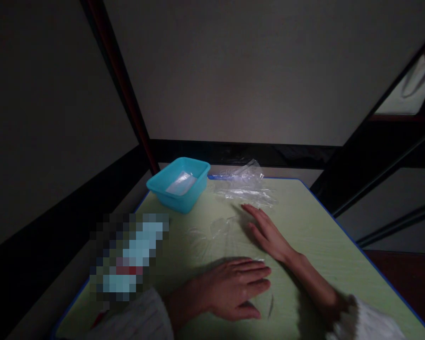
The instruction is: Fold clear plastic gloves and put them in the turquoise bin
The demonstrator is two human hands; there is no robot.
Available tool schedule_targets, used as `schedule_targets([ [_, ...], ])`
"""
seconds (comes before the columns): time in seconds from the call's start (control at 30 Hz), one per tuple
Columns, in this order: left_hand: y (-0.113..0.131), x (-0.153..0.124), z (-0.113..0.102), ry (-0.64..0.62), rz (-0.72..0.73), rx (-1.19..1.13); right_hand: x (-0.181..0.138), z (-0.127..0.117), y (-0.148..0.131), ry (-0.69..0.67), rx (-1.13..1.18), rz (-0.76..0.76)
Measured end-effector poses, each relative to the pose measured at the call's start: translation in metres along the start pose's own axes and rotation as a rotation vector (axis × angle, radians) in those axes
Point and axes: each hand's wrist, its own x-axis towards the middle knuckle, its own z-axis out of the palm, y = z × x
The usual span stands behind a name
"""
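My left hand [235, 288] lies palm down near the front of the table, fingers stretched out to the right and slightly apart. It rests at the near edge of a thin clear plastic bag [219, 231] spread on the tabletop. Just right of that bag is my right hand [269, 236], its fingers extended toward the back left and the thumb apart. Neither hand grips anything. Behind the right hand, crumpled clear plastic bags [246, 182] lie at the table's far edge.
A turquoise plastic basin [179, 186] with a whitish, shiny flat item [182, 183] inside stands at the back left. A pixelated, blurred-out object [134, 257] lies along the left side. The pale green table [304, 212] has a blue edge, with panels behind it.
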Motion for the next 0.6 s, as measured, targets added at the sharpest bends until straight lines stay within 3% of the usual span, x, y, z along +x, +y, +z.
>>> schedule_targets([
  [0.13, 0.0, 0.0, 0.0, -0.005, -0.001, 0.001, 0.0, -0.007, -0.006, 0.073, 0.053, -0.055],
  [0.33, 0.001, 0.0, 0.0, -0.003, 0.008, -0.013, 0.001, -0.005, -0.009, 0.016, -0.083, -0.066],
  [0.5, 0.004, -0.001, 0.002, 0.044, 0.059, -0.032, 0.0, 0.002, 0.002, 0.146, -0.227, 0.007],
  [0.6, 0.004, 0.001, 0.0, 0.166, 0.014, -0.045, 0.0, 0.0, 0.003, 0.232, -0.187, -0.027],
])
